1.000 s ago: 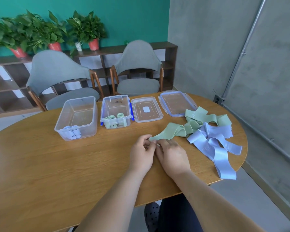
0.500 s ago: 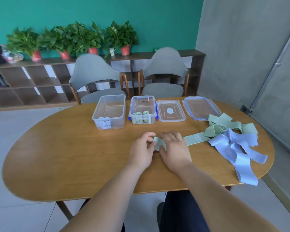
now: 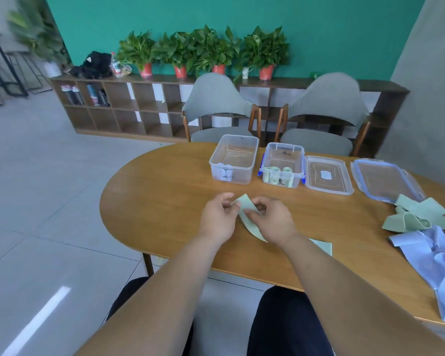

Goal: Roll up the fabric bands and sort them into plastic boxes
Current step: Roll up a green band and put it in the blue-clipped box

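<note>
While both pinch its end, the green band (image 3: 244, 202) lies between left hand (image 3: 217, 218) and right hand (image 3: 274, 219), near the green-roll box (image 3: 283, 165).

The left hand (image 3: 217, 219) and the right hand (image 3: 272, 222) are bare, and so are both forearms (image 3: 170, 291), uncovered as far as the near edge of the view. Plain dark navy fabric trousers (image 3: 285, 325) cover both thighs, the cloth smooth and matte.

Pale green band (image 3: 247, 214), lilac bands (image 3: 432, 255), blue-clipped clear box (image 3: 283, 165), teal wall (image 3: 319, 27).
</note>
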### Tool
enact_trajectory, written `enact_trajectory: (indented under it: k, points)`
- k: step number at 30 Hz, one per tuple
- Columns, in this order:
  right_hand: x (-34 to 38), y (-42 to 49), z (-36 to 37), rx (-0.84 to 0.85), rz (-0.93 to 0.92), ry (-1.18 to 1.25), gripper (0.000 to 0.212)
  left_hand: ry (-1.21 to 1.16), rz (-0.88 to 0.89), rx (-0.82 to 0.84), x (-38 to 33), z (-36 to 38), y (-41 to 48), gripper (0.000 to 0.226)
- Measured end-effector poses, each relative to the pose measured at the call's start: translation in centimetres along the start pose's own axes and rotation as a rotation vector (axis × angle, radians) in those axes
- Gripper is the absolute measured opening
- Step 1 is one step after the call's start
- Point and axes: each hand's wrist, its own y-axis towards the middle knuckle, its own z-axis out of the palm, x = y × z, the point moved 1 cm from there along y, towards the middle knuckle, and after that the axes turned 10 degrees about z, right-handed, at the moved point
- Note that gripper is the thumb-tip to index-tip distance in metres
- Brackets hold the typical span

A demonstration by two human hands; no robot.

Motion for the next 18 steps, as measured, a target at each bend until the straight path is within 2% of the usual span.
enact_trajectory:
  k: [3, 7, 9, 12, 18]
  points:
    - [1.3, 0.3, 2.0, 0.041, -0.016, 0.072, 0.004, -0.058, -0.078, -0.040, 0.9, -1.6, -0.7, 0.009]
    - [3.0, 1.3, 4.4, 0.070, 0.022, 0.199, 0.006, -0.198, -0.189, -0.105, 1.9, -3.1, -0.8, 0.023]
    - [3.8, 1.9, 5.4, 0.067, 0.042, 0.268, 0.005, -0.254, -0.228, -0.099, 2.1, -3.8, -0.7, 0.012]
    - [4.8, 2.9, 7.2, 0.079, 0.073, 0.343, 0.006, -0.238, -0.240, -0.078, 3.1, -5.1, 0.2, 0.014]
    - [5.9, 5.7, 10.3, 0.120, 0.122, 0.162, 0.016, -0.180, -0.254, -0.157, 4.9, -8.3, 3.7, 0.012]
